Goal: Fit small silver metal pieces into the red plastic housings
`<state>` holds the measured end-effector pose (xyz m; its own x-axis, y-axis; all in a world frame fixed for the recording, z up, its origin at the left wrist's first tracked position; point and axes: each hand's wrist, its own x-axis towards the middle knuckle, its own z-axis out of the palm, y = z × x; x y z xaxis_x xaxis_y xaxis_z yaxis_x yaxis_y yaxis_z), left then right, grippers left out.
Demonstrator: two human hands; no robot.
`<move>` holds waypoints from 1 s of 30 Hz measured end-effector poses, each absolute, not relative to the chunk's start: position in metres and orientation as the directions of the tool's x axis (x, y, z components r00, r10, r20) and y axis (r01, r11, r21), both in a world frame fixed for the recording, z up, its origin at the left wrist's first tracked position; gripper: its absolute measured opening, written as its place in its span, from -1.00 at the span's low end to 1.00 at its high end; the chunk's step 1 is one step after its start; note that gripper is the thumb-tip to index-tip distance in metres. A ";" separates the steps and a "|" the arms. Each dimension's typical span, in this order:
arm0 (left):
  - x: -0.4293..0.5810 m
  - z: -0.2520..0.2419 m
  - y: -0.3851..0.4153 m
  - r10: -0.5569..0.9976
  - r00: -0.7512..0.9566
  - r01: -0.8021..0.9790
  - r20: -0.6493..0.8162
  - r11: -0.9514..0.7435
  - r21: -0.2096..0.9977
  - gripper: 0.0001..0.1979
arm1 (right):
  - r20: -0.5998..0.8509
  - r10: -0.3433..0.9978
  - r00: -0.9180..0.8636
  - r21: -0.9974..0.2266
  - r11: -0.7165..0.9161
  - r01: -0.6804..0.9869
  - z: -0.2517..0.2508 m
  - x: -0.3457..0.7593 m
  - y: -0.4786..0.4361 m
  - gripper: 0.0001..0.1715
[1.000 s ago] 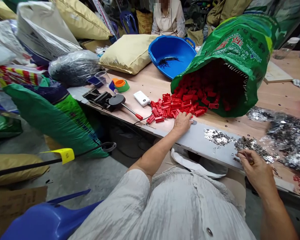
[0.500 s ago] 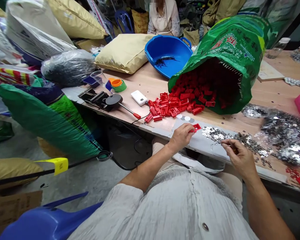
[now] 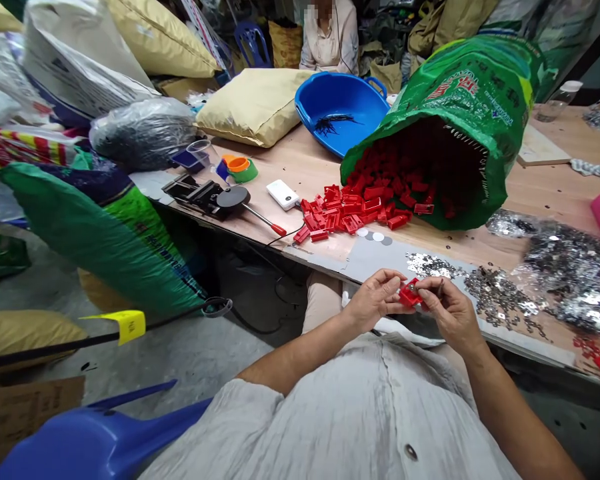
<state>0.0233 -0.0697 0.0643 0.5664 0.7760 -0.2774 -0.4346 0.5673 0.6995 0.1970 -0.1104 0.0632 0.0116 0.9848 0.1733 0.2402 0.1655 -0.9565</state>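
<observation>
My left hand (image 3: 375, 301) pinches a small red plastic housing (image 3: 410, 293) at the table's front edge. My right hand (image 3: 453, 312) is closed and meets the housing from the other side. Its thumb and finger hold a small metal piece (image 3: 413, 287) against the red part, and another thin dark bit shows between the fingertips. Just beyond the hands lies a pile of shiny flat metal pieces (image 3: 433, 265), with a darker metal pile (image 3: 497, 293) to its right. More red housings (image 3: 350, 208) spill from a green woven sack (image 3: 473, 107).
A blue basin (image 3: 325, 100) with black strips stands behind. To the left are a white power bank (image 3: 283, 195), a black lever device (image 3: 215, 197) and a beige pillow-like sack (image 3: 255, 107). Bagged metal pieces (image 3: 570, 273) lie at right. Another person (image 3: 327, 40) sits across the table.
My left hand has brought the red housing down and right, nearer my body. My right hand has moved left from the metal pile to meet it with a metal piece.
</observation>
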 end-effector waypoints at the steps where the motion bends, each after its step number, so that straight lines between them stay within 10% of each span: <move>1: 0.022 0.064 -0.069 0.747 0.592 -0.438 -0.303 0.614 0.657 -0.53 | 0.174 0.985 -0.012 -0.959 0.173 0.224 0.062 0.198 -0.112 -0.86; 11: 0.017 0.062 -0.064 0.532 0.792 -0.303 -0.300 0.768 0.564 -0.47 | 0.219 0.974 0.048 -0.960 0.207 0.186 0.067 0.208 -0.118 -0.91; 21: 0.020 0.062 -0.073 0.923 0.365 -0.273 0.120 -0.017 0.962 -0.57 | 0.474 0.880 -0.029 -0.673 0.383 0.632 0.082 0.206 -0.124 -0.91; 30: 0.019 0.068 -0.082 0.880 0.348 0.056 0.324 -0.364 0.930 -0.67 | 0.418 0.905 -0.079 -0.685 0.371 0.627 0.080 0.195 -0.120 -0.87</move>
